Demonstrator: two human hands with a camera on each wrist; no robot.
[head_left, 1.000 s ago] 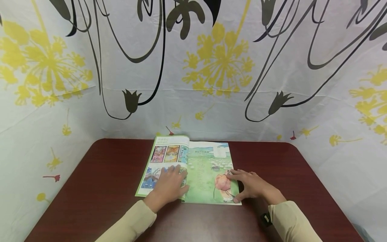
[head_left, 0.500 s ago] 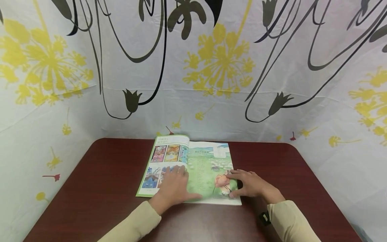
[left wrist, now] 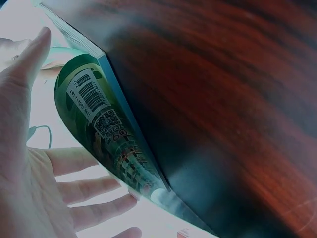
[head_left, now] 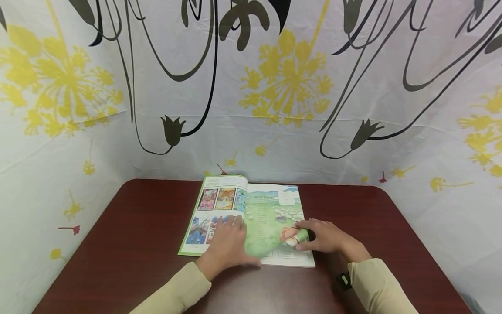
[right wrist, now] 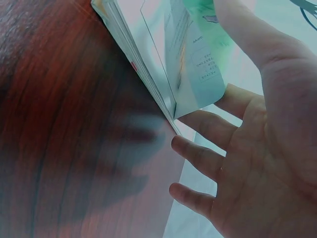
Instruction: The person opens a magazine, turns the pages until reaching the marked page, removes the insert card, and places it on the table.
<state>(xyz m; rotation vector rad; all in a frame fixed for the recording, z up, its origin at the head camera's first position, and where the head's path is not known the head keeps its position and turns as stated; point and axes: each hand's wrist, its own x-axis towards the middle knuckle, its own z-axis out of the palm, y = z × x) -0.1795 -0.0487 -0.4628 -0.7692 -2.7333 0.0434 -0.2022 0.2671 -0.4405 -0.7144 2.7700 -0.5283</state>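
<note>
A magazine [head_left: 260,207] lies spread on the table, colour pictures on its left side and a green illustrated page [head_left: 254,237] on its right. My left hand [head_left: 226,247] rests on the left side, fingers extended and thumb reaching across the lower right side. In the left wrist view, the curved cover [left wrist: 94,106] shows a barcode on its underside. At the right edge, my right hand [head_left: 329,237] pinches the green page between thumb and fingers. Its lower corner [right wrist: 200,91] is raised and bent, and a white page beneath partly shows.
The dark red-brown table [head_left: 149,218] extends around the magazine. Behind it hangs a white cloth [head_left: 219,144] printed with yellow flowers and dark stems. A black band [head_left: 344,281] is on my right wrist, beside the pale sleeve [head_left: 376,283].
The right hand has lifted the green page's lower corner, curling it up and leftward and uncovering the page beneath. The left hand has shifted slightly right, its thumb spreading over the right side.
</note>
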